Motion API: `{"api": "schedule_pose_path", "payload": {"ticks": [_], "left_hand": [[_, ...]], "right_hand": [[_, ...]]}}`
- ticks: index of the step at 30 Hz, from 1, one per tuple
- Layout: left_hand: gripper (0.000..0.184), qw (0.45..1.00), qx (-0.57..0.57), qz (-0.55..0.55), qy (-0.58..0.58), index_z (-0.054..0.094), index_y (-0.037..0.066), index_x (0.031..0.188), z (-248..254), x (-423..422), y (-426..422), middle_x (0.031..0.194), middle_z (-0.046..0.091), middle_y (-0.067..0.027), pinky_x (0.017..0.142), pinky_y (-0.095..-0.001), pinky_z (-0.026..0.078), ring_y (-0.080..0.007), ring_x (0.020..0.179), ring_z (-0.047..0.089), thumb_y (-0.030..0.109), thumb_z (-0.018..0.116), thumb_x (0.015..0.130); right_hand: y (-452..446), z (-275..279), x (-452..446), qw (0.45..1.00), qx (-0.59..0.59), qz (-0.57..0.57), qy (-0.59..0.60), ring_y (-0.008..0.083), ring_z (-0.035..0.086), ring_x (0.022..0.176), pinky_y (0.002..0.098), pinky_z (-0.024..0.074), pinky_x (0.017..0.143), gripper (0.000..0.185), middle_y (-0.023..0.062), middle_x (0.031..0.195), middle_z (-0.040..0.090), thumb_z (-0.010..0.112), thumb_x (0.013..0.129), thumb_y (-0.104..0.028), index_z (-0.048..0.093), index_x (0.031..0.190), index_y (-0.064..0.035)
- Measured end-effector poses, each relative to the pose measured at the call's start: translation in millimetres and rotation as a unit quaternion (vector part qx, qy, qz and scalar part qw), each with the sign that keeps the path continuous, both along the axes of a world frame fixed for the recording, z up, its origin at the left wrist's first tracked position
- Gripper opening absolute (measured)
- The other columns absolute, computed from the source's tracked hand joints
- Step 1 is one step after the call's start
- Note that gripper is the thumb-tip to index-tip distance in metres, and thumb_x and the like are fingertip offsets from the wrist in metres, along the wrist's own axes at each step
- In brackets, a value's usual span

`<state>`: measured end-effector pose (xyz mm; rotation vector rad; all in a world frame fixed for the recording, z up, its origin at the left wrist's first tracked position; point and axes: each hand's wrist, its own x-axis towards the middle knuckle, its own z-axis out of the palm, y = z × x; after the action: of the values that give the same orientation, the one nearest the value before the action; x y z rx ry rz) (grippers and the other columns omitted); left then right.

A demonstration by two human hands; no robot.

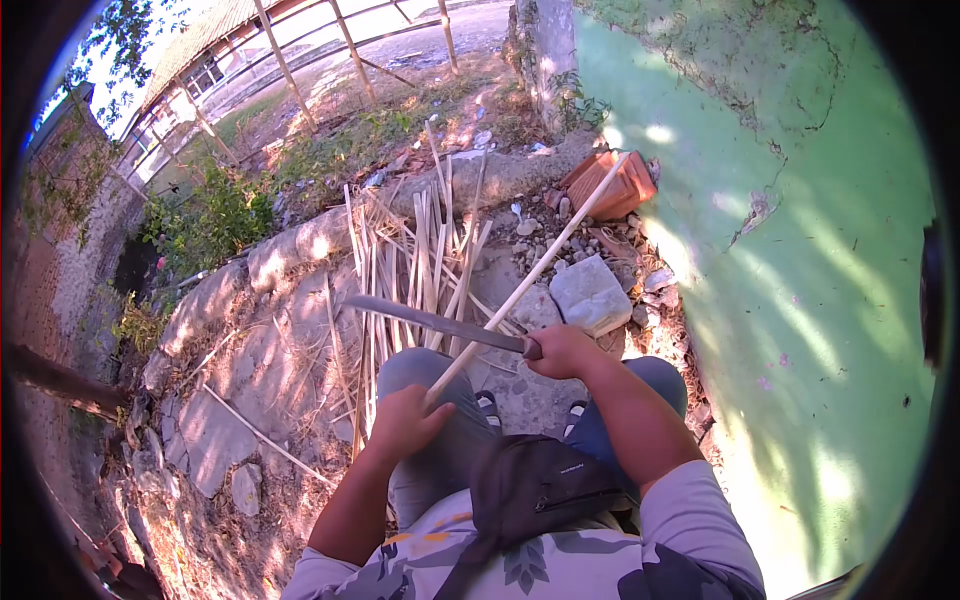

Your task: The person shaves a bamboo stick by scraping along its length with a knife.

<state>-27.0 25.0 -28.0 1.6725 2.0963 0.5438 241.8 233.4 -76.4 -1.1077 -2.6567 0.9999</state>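
Note:
My left hand (408,420) is closed around the near end of a long pale bamboo strip (545,262), which slants up and away to the right. In my right hand (562,352) is the handle of a machete (430,319). Its long blade points left and crosses the strip a little beyond my left hand. Whether the edge touches the strip I cannot tell. Beyond the blade lies a loose pile of split bamboo strips (425,245) on the ground.
A pale stone block (590,296) and orange bricks (610,185) sit at the right, beside a green wall (800,260). A low stone edge (300,248) runs behind the pile. One thin strip (265,436) lies at the left. A bamboo fence (350,45) stands farther off.

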Motion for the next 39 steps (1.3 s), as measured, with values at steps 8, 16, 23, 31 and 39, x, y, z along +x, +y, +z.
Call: {"api": "schedule_pose_path", "payload": {"ticks": [8,16,23,31,39], "left_hand": [[0.055,0.998,-0.053,-0.020,0.029,0.067,-0.002,0.094,14,2,-4,0.088,0.069,-0.0250,0.076,-0.0516,0.052,-0.0448,0.085,0.068,0.051,0.077,0.086],[0.051,1.000,-0.031,-0.002,0.001,0.067,0.002,0.090,5,-1,0,0.076,0.067,-0.0189,0.067,-0.0466,0.052,-0.0372,0.073,0.068,0.050,0.082,0.083],[0.047,0.996,-0.012,0.029,-0.088,0.061,0.002,0.084,5,-5,-8,0.067,0.060,-0.0127,0.061,-0.0422,0.047,-0.0270,0.061,0.059,0.044,0.083,0.086],[0.039,0.991,-0.034,0.074,-0.111,0.060,0.002,0.083,12,3,-3,0.068,0.060,-0.0102,0.061,-0.0388,0.047,-0.0211,0.062,0.056,0.035,0.082,0.088],[0.045,0.991,-0.046,0.075,-0.098,0.064,0.001,0.086,6,-4,0,0.073,0.066,-0.0164,0.067,-0.0451,0.051,-0.0338,0.070,0.067,0.042,0.080,0.088]], "right_hand": [[42,-37,16,0.969,-0.132,-0.170,0.117,0.0258,0.072,0.082,0.0415,0.0556,0.078,0.028,0.0145,0.086,0.074,0.077,0.081,-0.027,0.074,0.097,-0.0044],[-5,3,9,1.000,0.024,0.003,0.007,0.0390,0.072,0.090,0.0471,0.0562,0.082,0.029,0.0169,0.090,0.074,0.076,0.083,-0.032,0.073,0.104,-0.0126],[25,-24,19,0.989,-0.023,-0.087,0.121,0.0227,0.060,0.065,0.0410,0.0486,0.064,0.028,0.0123,0.074,0.066,0.080,0.084,-0.027,0.067,0.088,-0.0031],[15,-15,18,0.982,-0.004,-0.125,0.139,0.0289,0.065,0.069,0.0424,0.0523,0.068,0.029,0.0160,0.075,0.068,0.081,0.084,-0.027,0.067,0.089,-0.0022],[11,-7,8,0.989,0.066,-0.076,0.113,0.0424,0.071,0.080,0.0493,0.0563,0.073,0.030,0.0191,0.081,0.072,0.080,0.083,-0.031,0.069,0.095,-0.0056]]}}
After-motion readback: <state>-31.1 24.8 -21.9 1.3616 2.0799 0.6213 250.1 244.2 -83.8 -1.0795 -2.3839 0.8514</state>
